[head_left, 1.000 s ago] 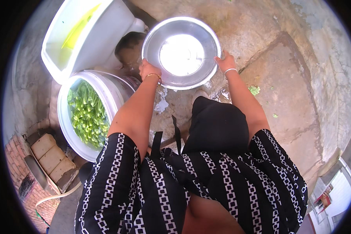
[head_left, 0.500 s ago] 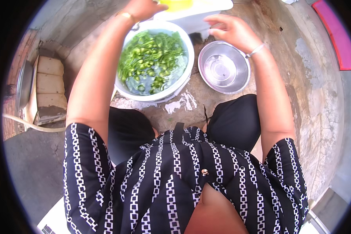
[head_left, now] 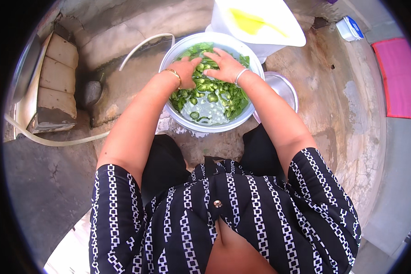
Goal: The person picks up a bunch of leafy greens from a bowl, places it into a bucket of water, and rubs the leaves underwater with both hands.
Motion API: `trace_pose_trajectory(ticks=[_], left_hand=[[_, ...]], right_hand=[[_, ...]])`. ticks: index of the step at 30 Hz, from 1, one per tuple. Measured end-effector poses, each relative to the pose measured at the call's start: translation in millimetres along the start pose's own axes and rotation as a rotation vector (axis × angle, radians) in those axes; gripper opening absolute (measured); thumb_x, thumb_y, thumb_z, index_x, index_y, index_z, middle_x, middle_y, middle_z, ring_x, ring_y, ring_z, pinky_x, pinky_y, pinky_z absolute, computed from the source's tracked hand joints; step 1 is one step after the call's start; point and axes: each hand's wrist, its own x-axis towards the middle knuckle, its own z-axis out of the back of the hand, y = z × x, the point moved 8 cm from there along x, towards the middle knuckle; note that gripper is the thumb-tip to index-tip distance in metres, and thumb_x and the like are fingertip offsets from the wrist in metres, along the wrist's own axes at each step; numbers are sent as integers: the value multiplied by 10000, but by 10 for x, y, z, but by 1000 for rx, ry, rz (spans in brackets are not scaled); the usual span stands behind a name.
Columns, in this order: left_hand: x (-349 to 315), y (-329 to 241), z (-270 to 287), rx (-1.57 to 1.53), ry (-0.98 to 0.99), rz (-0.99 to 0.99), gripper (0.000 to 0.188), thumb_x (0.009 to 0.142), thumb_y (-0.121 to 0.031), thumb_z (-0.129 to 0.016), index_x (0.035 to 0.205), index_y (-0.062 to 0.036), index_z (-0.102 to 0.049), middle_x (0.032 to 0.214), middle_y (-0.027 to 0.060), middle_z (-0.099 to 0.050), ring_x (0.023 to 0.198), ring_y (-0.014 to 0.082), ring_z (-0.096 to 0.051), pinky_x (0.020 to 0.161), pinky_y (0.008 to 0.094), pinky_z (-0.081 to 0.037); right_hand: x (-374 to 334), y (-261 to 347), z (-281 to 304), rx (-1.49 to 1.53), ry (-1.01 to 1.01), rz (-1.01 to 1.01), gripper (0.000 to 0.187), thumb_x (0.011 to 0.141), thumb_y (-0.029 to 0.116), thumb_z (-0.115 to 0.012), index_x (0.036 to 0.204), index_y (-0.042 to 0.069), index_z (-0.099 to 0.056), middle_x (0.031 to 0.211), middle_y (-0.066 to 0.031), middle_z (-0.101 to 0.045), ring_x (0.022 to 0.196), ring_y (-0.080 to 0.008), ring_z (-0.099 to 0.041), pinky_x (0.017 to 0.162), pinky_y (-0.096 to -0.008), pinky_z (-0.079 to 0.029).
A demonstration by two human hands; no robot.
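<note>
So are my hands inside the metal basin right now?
No, the left hand and right hand are both at the leafy greens in the white tub; the metal basin sits beside it.

A brightly lit, stained brown floor [head_left: 322,96] spreads right of centre; a rough wall [head_left: 128,17] crosses the upper left; a pink mat [head_left: 403,78] lies far right.

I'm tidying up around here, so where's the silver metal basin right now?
In the head view, the metal basin is right of centre, just right of the white tub of greens, partly hidden by the person's right forearm.
</note>
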Motion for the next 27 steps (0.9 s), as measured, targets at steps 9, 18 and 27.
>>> trace_pose_trajectory(ticks=[9, 18, 27], left_hand=[[-155, -355, -464, 23, 302, -187, 713, 713, -102, -621, 1353, -100, -306, 1388, 276, -249, 1089, 377, -513, 935, 379, -425], [433, 18, 72, -161, -353, -194, 302, 758, -140, -647, 1057, -103, -628, 1034, 116, -621, 929, 252, -600, 840, 358, -461], [322, 256, 99, -400, -170, 23, 322, 816, -55, -587, 1128, -134, -594, 933, 58, -668, 851, 130, -608, 791, 263, -472]], right_hand=[[-494, 182, -369, -27, 447, 40, 664, 802, 323, -572, 1349, 31, -333, 1403, -241, -265, 1280, -350, -314, 1057, -343, -282], [-32, -174, 142, 7, -3, -23, 356, 792, 283, -620, 1107, 121, -584, 991, -139, -626, 841, -298, -615, 750, -384, -478], [-270, -87, 59, -74, 220, -35, 435, 746, 305, -664, 1136, 135, -573, 1056, -149, -589, 944, -309, -580, 824, -387, -459]])
